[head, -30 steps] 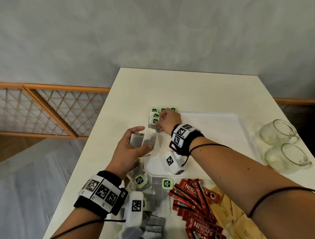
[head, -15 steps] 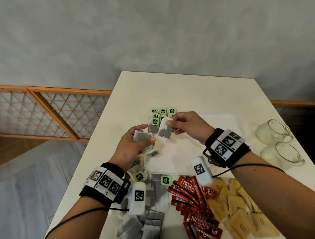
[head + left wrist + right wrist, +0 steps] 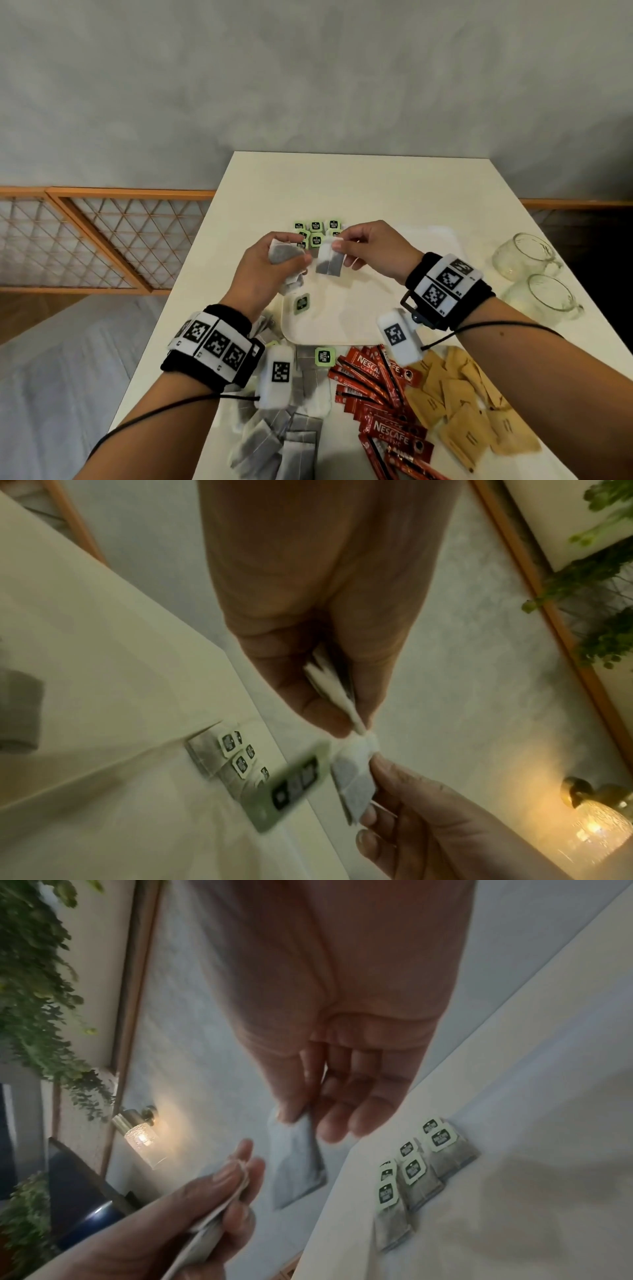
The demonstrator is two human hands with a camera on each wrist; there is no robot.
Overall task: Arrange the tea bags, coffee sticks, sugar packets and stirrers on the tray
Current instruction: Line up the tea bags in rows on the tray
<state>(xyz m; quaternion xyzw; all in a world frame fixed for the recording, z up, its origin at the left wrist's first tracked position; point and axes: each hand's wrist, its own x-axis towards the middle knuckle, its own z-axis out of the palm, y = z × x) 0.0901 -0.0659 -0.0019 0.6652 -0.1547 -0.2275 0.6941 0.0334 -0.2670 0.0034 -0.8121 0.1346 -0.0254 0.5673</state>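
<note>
My left hand [image 3: 286, 253] holds a small bundle of grey tea bags [image 3: 284, 255] above the left end of the white tray [image 3: 383, 318]. Just to its right, my right hand [image 3: 339, 244] pinches one tea bag [image 3: 329, 262] by its top edge, and the bag hangs free. A green tag [image 3: 301, 303] dangles on a string below my left hand. Several tea bags with green tags [image 3: 317, 233] lie in rows at the tray's far left corner. In the right wrist view the pinched tea bag [image 3: 298, 1164] hangs beside those rows [image 3: 418, 1167]. No stirrers are in view.
A loose pile of tea bags [image 3: 284, 442] lies at the table's near edge. Red coffee sticks [image 3: 380, 394] and brown sugar packets [image 3: 462, 411] lie to its right. Two glass mugs [image 3: 527, 260] lie on their sides right of the tray.
My right hand left the rows on the tray, came back to my left hand and took one tea bag from the bundle. Both hands now sit slightly higher.
</note>
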